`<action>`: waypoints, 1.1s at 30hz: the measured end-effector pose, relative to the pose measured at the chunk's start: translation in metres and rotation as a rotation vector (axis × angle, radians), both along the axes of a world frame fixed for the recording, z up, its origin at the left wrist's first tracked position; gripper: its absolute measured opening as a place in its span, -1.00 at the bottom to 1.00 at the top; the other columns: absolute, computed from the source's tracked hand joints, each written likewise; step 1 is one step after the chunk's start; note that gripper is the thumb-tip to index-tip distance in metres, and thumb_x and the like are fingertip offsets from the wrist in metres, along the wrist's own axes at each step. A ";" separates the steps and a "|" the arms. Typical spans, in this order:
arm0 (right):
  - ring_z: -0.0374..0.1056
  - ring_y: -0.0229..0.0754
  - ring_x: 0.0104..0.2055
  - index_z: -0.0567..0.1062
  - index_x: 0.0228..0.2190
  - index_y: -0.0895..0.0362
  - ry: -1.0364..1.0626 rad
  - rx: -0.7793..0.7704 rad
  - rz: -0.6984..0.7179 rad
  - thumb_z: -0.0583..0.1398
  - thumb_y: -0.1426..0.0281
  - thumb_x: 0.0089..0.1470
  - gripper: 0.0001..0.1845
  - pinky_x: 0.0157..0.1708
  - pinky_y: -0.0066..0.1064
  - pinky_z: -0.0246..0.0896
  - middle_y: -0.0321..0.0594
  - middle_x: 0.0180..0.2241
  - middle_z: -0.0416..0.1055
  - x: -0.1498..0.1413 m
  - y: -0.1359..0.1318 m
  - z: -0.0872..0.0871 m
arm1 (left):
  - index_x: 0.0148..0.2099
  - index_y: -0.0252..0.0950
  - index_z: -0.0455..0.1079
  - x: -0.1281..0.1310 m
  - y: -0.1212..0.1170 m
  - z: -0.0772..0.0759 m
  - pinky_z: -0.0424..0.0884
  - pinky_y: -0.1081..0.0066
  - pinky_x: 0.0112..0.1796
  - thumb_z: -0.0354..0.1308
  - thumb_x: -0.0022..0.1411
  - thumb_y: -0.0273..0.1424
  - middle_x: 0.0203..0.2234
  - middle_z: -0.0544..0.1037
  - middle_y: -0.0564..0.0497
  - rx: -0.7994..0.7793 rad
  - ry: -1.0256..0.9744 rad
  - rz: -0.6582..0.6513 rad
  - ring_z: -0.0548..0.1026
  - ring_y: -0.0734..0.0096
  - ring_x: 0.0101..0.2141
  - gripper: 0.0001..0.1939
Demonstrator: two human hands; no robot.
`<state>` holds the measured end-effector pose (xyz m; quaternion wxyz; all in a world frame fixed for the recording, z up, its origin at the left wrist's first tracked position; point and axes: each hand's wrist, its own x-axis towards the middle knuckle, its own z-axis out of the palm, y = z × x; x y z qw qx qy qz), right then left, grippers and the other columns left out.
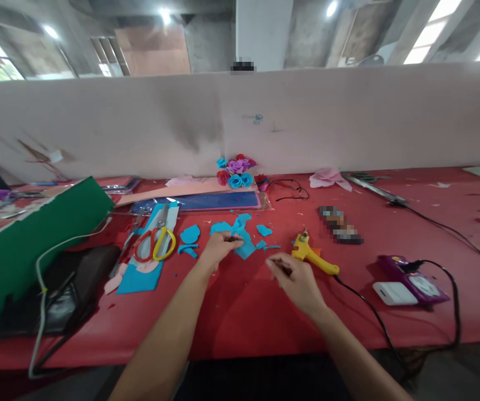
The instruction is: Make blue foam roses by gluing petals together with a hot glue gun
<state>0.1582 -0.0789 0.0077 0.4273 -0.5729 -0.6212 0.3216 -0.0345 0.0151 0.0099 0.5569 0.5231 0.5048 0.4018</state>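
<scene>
My left hand is over the cut blue paper pieces at the middle of the table, thumb and fingers pinched together. Whatever lies between its fingertips is too small to name. To its right, my right hand is held just above the red table, fingers curled in a pinch; a dark bit shows there that I cannot make out. A yellow hot glue gun lies just beyond the right hand. Scissors with red and yellow handles rest on blue paper at the left.
Paper flowers stand by the white partition. A green board and a dark bag are at the left. On the right are a purple power strip with a white adapter and trailing black cords.
</scene>
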 end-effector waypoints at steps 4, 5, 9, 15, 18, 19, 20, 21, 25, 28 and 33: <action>0.35 -0.03 -0.18 0.48 -0.27 0.13 -0.530 0.229 -0.267 0.08 0.35 0.07 -0.78 -0.16 -0.23 0.19 -0.11 -0.27 0.49 0.051 -0.018 0.009 | -0.45 -0.29 0.51 0.003 -0.003 -0.002 0.32 0.34 -0.21 0.31 -0.15 -0.39 -0.50 0.56 0.02 -0.030 0.112 -0.038 0.46 0.37 -0.38 -0.87; 0.30 0.05 -0.08 0.46 -0.17 0.15 -0.693 0.209 -0.290 0.10 0.39 0.02 -0.70 -0.09 -0.16 0.14 -0.05 -0.14 0.45 0.061 -0.017 0.010 | -0.46 -0.29 0.51 0.004 -0.004 -0.002 0.33 0.33 -0.20 0.31 -0.14 -0.39 -0.50 0.56 0.01 -0.038 0.131 -0.052 0.47 0.35 -0.37 -0.88; 0.26 0.15 -0.05 0.39 -0.07 0.27 -1.061 -0.060 -0.302 0.11 0.42 -0.09 -0.53 -0.12 -0.09 0.12 0.09 -0.06 0.36 0.080 -0.003 0.013 | -0.51 -0.29 0.48 0.008 -0.007 -0.002 0.34 0.33 -0.21 0.33 -0.18 -0.42 -0.53 0.55 0.02 -0.064 0.163 -0.080 0.47 0.33 -0.36 -0.89; 0.35 0.05 -0.21 0.41 -0.21 0.21 -1.073 -0.188 -0.229 0.11 0.43 -0.09 -0.68 -0.29 -0.24 0.14 0.09 -0.15 0.34 0.078 0.011 0.003 | -0.55 -0.29 0.42 0.007 -0.007 -0.004 0.30 0.36 -0.28 0.36 -0.23 -0.35 -0.55 0.49 0.03 -0.038 0.176 -0.034 0.43 0.33 -0.40 -0.81; 0.36 0.00 -0.28 0.40 -0.23 0.17 -1.011 -0.142 -0.250 0.12 0.48 -0.11 -0.69 -0.40 -0.30 0.12 0.08 -0.16 0.35 0.081 0.011 -0.001 | -0.57 -0.29 0.40 0.007 -0.005 -0.007 0.28 0.39 -0.32 0.36 -0.25 -0.33 -0.59 0.46 0.05 -0.038 0.176 -0.034 0.39 0.38 -0.44 -0.79; 0.36 -0.02 -0.30 0.39 -0.23 0.17 -0.978 -0.117 -0.254 0.12 0.49 -0.11 -0.69 -0.41 -0.31 0.11 0.06 -0.17 0.36 0.082 0.010 0.000 | -0.58 -0.29 0.40 0.006 -0.005 -0.008 0.27 0.39 -0.33 0.36 -0.26 -0.33 -0.59 0.45 0.06 -0.036 0.170 -0.040 0.38 0.39 -0.45 -0.79; 0.36 -0.04 -0.31 0.39 -0.23 0.17 -0.926 -0.092 -0.251 0.11 0.50 -0.10 -0.71 -0.40 -0.32 0.11 0.03 -0.21 0.38 0.082 0.008 0.001 | -0.58 -0.29 0.40 0.006 -0.004 -0.009 0.27 0.40 -0.34 0.36 -0.27 -0.33 -0.60 0.44 0.07 -0.034 0.168 -0.044 0.38 0.39 -0.46 -0.78; 0.36 -0.05 -0.31 0.40 -0.24 0.17 -0.851 -0.074 -0.238 0.11 0.48 -0.07 -0.74 -0.39 -0.32 0.12 -0.01 -0.25 0.40 0.080 0.006 0.004 | -0.58 -0.30 0.40 0.006 -0.004 -0.010 0.27 0.40 -0.35 0.37 -0.28 -0.33 -0.60 0.44 0.07 -0.036 0.171 -0.045 0.37 0.39 -0.46 -0.78; 0.35 -0.14 -0.42 0.43 -0.29 0.14 -0.414 -0.159 -0.073 0.09 0.20 0.06 -0.72 -0.43 -0.38 0.16 -0.22 -0.48 0.38 0.066 -0.007 0.021 | -0.59 -0.31 0.38 0.006 -0.003 -0.010 0.27 0.40 -0.35 0.36 -0.28 -0.39 -0.60 0.44 0.06 -0.038 0.205 -0.039 0.37 0.41 -0.47 -0.80; 0.24 -0.25 -0.58 0.43 -0.40 0.14 -0.192 -0.273 0.039 0.10 0.05 0.04 -0.60 -0.56 -0.44 0.09 -0.31 -0.62 0.28 0.050 -0.016 0.031 | -0.60 -0.31 0.36 0.006 -0.003 -0.010 0.27 0.41 -0.37 0.34 -0.24 -0.41 -0.60 0.44 0.06 -0.015 0.225 -0.033 0.36 0.42 -0.48 -0.81; 0.14 -0.32 -0.66 0.42 -0.53 0.14 -0.124 -0.339 0.147 0.08 -0.01 0.03 -0.53 -0.63 -0.47 0.01 -0.35 -0.70 0.22 0.034 -0.021 0.031 | -0.58 -0.31 0.37 0.006 0.001 -0.017 0.26 0.42 -0.40 0.32 -0.22 -0.40 -0.59 0.44 0.04 0.018 0.278 -0.072 0.36 0.42 -0.48 -0.83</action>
